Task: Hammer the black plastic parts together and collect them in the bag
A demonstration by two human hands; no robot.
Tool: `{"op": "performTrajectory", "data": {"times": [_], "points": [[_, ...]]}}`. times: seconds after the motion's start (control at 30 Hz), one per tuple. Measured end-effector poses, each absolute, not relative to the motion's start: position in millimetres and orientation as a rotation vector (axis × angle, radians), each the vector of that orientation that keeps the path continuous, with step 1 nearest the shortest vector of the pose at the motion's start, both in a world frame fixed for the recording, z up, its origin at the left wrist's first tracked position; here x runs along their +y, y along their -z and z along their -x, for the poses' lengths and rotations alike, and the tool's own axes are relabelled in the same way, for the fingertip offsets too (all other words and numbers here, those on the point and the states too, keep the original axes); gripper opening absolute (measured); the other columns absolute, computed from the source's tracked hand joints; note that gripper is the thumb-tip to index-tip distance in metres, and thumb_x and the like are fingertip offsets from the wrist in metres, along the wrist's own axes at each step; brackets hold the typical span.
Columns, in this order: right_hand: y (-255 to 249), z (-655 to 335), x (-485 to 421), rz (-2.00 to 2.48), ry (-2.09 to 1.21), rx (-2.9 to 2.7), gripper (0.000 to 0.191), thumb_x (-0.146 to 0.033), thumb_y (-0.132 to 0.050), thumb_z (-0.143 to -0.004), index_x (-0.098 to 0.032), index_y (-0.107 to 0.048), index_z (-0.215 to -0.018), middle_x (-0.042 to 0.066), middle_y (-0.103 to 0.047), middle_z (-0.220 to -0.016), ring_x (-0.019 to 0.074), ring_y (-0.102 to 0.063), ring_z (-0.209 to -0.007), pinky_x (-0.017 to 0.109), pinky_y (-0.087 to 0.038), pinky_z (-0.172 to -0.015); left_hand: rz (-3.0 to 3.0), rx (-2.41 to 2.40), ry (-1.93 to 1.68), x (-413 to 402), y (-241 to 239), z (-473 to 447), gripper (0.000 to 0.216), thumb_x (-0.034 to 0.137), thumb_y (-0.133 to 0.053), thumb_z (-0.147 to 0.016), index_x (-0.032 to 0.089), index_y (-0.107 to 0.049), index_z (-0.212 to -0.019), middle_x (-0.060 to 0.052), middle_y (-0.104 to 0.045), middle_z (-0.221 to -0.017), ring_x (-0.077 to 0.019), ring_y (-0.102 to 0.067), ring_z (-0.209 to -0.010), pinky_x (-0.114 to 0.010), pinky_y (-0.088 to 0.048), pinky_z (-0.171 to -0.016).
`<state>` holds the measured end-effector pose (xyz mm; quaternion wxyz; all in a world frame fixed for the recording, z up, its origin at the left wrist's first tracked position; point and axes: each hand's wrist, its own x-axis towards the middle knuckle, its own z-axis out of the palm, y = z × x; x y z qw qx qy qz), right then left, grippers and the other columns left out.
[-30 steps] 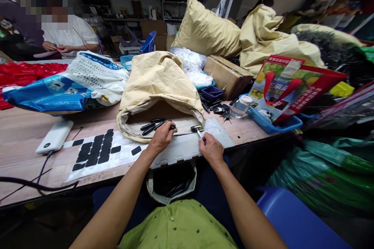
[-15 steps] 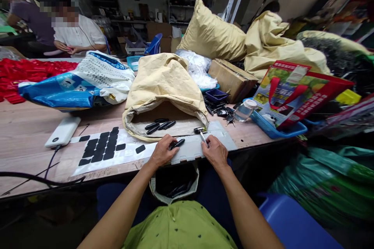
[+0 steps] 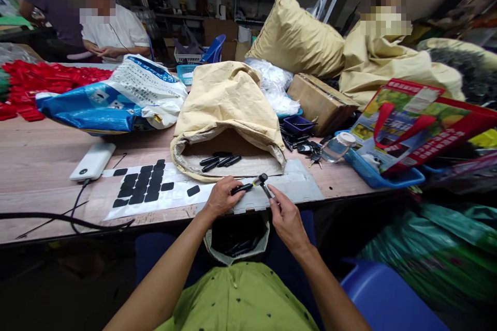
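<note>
My left hand (image 3: 222,195) is closed around a black pen-like piece (image 3: 244,187), held level over the grey board (image 3: 289,184). In my right hand (image 3: 286,217) is a small hammer (image 3: 266,187) with a metal handle; the index finger lies stretched along it. The hammer's head is at the free end of the black piece, and I cannot tell if they touch. Just beyond, several similar black pieces (image 3: 221,161) lie in the mouth of a cream sack (image 3: 229,93). Below the table edge, between my legs, an open bag (image 3: 236,257) holds more dark pieces.
To the left are a sheet of black stickers (image 3: 142,183), a white power bank (image 3: 93,162) with cable and a blue-white bag (image 3: 116,101). On the right stand a clear jar (image 3: 338,148), keys (image 3: 315,158) and a blue basket (image 3: 382,178). Co-workers sit behind.
The hammer's head has moved up and left to the end of the black piece. My right index finger has straightened. The whole view has shifted slightly.
</note>
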<state>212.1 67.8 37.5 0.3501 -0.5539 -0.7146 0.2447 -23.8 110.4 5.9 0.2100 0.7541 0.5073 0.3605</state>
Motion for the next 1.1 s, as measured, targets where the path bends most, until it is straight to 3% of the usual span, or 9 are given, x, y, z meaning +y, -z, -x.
{"op": "performTrajectory", "data": {"times": [0.1,0.43,0.9,1.1], "points": [[-38,-206,64,1.432,-0.578,-1.916,0.043,-0.026,-0.039,-0.101,-0.021,-0.062,-0.138,0.011,-0.069,-0.127,0.0214,-0.064,-0.117,0.036,-0.049,-0.105,-2.076,1.413,-1.003,110,-6,24,0.016,0.03,-0.069,-0.089,0.02,-0.075,-0.1,-0.004,-0.064,-0.084,-0.0197,-0.061,-0.084,-0.032,-0.048,-0.079],[-51,-195,67,1.52,-0.441,-2.043,0.045,-0.023,-0.039,-0.102,-0.025,-0.06,-0.142,0.007,-0.069,-0.106,0.0199,-0.067,-0.099,0.028,-0.051,-0.091,-2.068,1.404,-1.004,111,-6,25,0.012,0.026,-0.069,-0.087,0.02,-0.074,-0.097,-0.003,-0.062,-0.084,-0.0189,-0.06,-0.084,-0.03,-0.047,-0.079],[-57,-185,65,1.523,-0.499,-2.086,0.043,-0.023,-0.042,-0.101,-0.025,-0.062,-0.138,0.007,-0.069,-0.111,0.02,-0.066,-0.1,0.029,-0.049,-0.09,-2.014,1.469,-0.937,114,-6,24,0.013,0.023,-0.072,-0.081,0.022,-0.07,-0.094,-0.001,-0.063,-0.088,-0.0185,-0.06,-0.085,-0.03,-0.046,-0.077],[-60,-209,96,1.737,-0.18,-2.033,0.034,-0.024,-0.05,-0.098,-0.024,-0.069,-0.126,0.007,-0.069,-0.105,0.0211,-0.061,-0.098,0.03,-0.043,-0.085,-2.05,1.491,-0.914,113,-8,24,0.016,0.025,-0.072,-0.08,0.022,-0.07,-0.096,-0.003,-0.065,-0.09,-0.02,-0.061,-0.087,-0.031,-0.046,-0.078]]}}
